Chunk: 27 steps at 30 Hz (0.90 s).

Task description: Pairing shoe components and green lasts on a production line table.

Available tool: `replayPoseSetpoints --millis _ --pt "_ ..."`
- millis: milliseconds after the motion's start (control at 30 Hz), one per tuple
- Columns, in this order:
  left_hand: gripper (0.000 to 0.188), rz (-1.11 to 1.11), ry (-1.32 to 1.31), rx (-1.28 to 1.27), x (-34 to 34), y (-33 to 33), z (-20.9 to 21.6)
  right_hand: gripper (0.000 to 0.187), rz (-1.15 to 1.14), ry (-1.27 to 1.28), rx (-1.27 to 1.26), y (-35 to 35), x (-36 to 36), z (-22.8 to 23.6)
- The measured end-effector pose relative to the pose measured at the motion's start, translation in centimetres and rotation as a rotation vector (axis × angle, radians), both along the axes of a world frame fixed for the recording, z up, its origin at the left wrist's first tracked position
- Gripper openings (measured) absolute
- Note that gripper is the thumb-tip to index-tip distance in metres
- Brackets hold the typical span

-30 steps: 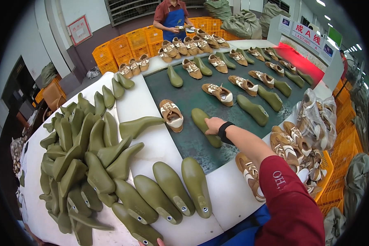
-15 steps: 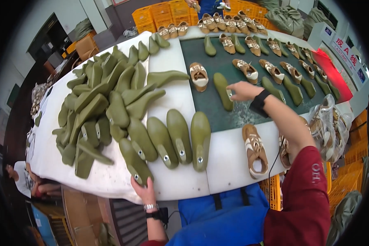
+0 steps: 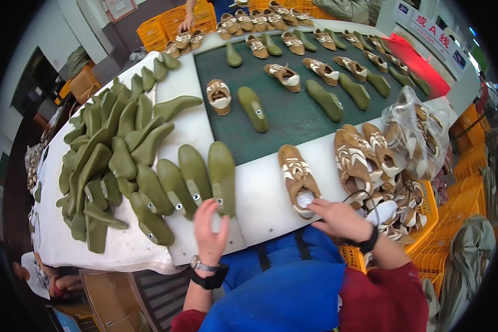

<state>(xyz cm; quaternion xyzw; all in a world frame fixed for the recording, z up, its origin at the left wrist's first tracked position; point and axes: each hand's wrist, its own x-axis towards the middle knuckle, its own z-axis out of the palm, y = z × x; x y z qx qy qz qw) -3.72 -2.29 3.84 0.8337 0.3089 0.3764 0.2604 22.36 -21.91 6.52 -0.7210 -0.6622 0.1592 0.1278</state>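
Observation:
My left hand (image 3: 209, 232) is at the near edge of the table, thumb and fingers apart. Its fingertips reach the heel end of a green shoe last (image 3: 222, 177), the rightmost in a short row of lasts. With my right hand (image 3: 340, 219) I pinch the heel of a brown-and-white sneaker (image 3: 297, 172), which lies toe away from me on the white tabletop. Further off, a single last (image 3: 253, 109) lies beside another sneaker (image 3: 219, 97) on the dark green mat (image 3: 238, 133).
A big heap of green lasts (image 3: 102, 152) covers the left side. More sneakers (image 3: 353, 160) and a plastic bag of shoes (image 3: 418, 133) are at the right, above orange crates (image 3: 442, 243). A co-worker's hand (image 3: 187, 22) shows at the far edge.
My right hand has come back from the last on the mat to the near sneaker. My left hand has left the nearest last and moved right to the row's end. The view has shifted right.

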Motion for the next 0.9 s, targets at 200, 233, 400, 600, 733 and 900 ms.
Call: replayPoseSetpoints --millis 200,233,400,600,733,900 --pt "0.044 -0.36 0.158 0.035 12.3 -2.2 -2.0 0.033 -0.123 0.156 0.183 1.6 -2.7 -5.4" --pt "0.044 -0.362 0.16 0.035 13.4 -1.9 -2.8 0.032 -0.087 0.182 0.203 1.9 -2.9 -5.9" --pt "0.037 -0.361 0.257 0.071 15.3 -0.9 -5.5 0.032 -0.082 0.325 0.322 3.0 -0.8 -5.9" --pt "0.028 -0.271 0.218 0.009 14.6 -1.8 -3.8 0.041 -0.311 0.205 0.481 6.5 0.0 -5.8" --pt "0.038 -0.152 0.164 -0.05 13.2 -2.2 -1.6 0.035 -0.303 0.336 0.607 7.1 -0.7 -4.7" --pt "0.036 -0.15 0.075 -0.038 12.7 -2.2 0.4 0.027 -0.237 0.317 0.596 7.9 -1.3 -3.8"
